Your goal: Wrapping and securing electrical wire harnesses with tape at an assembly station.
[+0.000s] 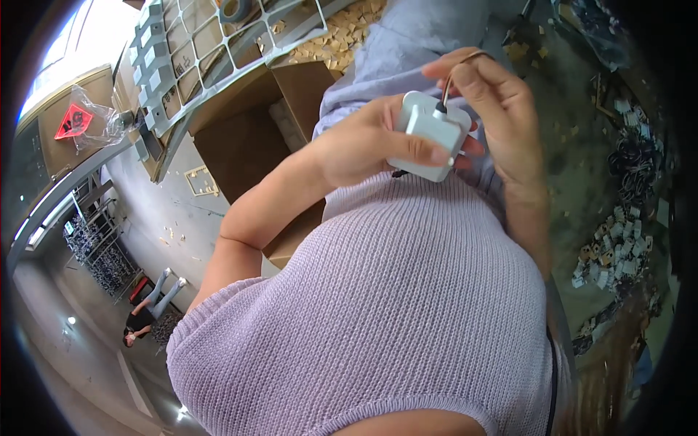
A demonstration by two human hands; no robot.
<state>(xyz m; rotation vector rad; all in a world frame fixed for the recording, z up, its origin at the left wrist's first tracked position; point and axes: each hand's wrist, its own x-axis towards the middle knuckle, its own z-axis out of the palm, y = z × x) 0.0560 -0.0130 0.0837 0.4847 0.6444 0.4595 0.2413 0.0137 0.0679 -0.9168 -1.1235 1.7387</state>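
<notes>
My left hand [374,142] is wrapped around a white box-shaped plastic device [434,134] with rounded corners, its thumb lying across the face. A dark cable [446,93] comes out of the device's upper side through a black collar and curves up to my right hand [502,102]. The fingers of that hand are bent around the cable, close above the device. Reddish fingertips show past the device's right edge. A small black piece sticks out below the device, mostly hidden by my left hand.
An open cardboard box [243,138] stands to the left, below a white wire rack [211,54]. Many small tan pieces [338,43] lie beyond it. On the floor at right are a heap of white pieces [616,247] and dark coiled cables [636,171]. Another person [149,312] is far left.
</notes>
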